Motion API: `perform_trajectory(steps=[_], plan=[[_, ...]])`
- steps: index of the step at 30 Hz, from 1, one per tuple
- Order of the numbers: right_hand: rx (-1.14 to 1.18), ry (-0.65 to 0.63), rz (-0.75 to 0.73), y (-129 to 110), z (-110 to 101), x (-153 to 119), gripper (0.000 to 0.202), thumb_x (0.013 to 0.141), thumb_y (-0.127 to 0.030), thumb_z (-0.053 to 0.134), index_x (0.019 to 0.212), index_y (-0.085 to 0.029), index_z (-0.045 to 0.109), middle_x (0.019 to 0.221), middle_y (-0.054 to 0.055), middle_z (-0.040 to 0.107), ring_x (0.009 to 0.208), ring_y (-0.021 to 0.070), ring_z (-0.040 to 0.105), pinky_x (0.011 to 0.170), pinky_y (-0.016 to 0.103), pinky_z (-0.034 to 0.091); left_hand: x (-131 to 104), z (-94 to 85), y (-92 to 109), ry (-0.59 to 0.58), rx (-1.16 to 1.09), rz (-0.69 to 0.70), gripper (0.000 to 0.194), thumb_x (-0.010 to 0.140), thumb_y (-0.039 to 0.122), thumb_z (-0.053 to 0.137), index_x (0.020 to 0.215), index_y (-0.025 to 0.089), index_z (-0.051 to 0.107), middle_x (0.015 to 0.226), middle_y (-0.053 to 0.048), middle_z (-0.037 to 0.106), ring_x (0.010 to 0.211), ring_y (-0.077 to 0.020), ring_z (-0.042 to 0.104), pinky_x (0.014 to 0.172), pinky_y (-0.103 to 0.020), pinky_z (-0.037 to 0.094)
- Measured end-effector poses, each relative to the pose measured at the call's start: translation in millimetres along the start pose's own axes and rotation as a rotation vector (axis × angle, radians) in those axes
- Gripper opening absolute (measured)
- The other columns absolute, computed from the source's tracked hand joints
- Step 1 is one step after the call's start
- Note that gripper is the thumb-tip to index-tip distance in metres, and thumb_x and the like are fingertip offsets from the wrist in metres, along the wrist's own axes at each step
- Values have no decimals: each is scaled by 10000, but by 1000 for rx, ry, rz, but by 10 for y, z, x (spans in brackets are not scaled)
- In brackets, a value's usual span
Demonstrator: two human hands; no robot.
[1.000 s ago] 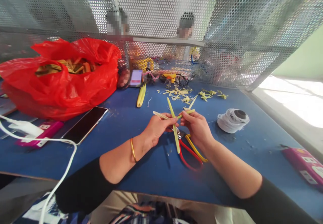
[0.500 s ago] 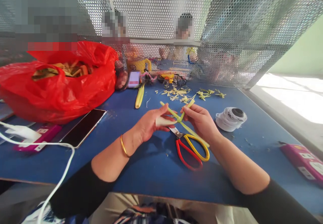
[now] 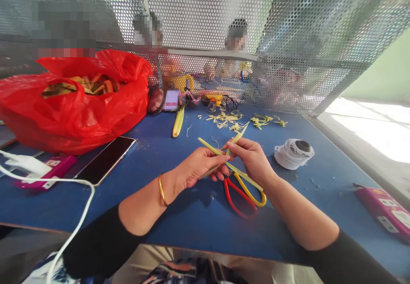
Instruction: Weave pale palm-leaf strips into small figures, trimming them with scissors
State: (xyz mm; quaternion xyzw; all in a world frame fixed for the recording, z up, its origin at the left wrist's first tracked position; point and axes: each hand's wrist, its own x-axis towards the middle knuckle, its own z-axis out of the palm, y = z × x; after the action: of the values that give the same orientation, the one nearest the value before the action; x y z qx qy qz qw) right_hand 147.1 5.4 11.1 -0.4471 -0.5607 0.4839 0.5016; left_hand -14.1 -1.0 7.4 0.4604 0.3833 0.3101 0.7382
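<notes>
Pale green-yellow leaf strips (image 3: 246, 174) cross one another between my two hands, above the blue table. My left hand (image 3: 208, 164), closed with the thumb pressed over the crossing, grips them from the left. On the right, my right hand (image 3: 248, 151) pinches an upright strip between thumb and fingers. One strip end points to the upper left and another slants down to the right, beneath my right hand. Scissors (image 3: 241, 194) with one red and one yellow handle lie under my hands; their blades are hidden by my left hand.
A red plastic bag (image 3: 105, 121) of husk-like material stands at the left, near a dark phone (image 3: 107, 160) and a white cable (image 3: 86, 207). Leaf scraps (image 3: 224, 118) and a folded yellow husk (image 3: 178, 122) lie farther back. White twine (image 3: 293, 153) sits at the right. A perforated metal screen (image 3: 201, 15) closes the back.
My left hand has moved right and closed its thumb over the strips' crossing. The pale wide end that showed by my left palm is now mostly covered. Both hands are closer together.
</notes>
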Motion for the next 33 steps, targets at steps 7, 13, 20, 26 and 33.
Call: perform_trajectory(steps=[7,13,20,26,33], plan=[[-210,80,-37,30,-33,41,321,676,-502,707,611,-194,640,555,-24,516,558,114,437,576,284,383,43,8,-42,65,3,2,127,805,221,686,739,115,707,493,-1,605,401,-79,529,445,-195,420],[-362,-237,135,-122,-204,73,418,718,-609,646,727,-192,618,633,-4,611,577,135,570,580,278,439,86,-36,22,246,4,35,154,828,269,684,802,123,726,590,-21,658,445,-82,561,456,-199,439],[-866,-153,-283,-149,-190,-9,229,829,-383,598,730,-195,681,695,13,619,614,129,520,595,270,378,82,-25,25,230,218,24,191,878,183,543,783,137,702,518,15,603,396,-75,524,399,-181,368],[-780,-76,-382,-123,-2,-99,134,806,-323,658,835,-199,700,645,-20,578,600,119,512,651,276,395,-8,159,-117,41,480,23,240,871,235,547,668,153,647,459,34,563,364,-84,505,401,-194,365],[-695,49,-333,-138,26,-170,125,838,-296,578,738,-223,578,634,-17,621,610,132,542,617,267,405,45,100,-113,166,310,50,249,841,254,575,623,158,648,434,14,562,346,-83,489,391,-189,356]])
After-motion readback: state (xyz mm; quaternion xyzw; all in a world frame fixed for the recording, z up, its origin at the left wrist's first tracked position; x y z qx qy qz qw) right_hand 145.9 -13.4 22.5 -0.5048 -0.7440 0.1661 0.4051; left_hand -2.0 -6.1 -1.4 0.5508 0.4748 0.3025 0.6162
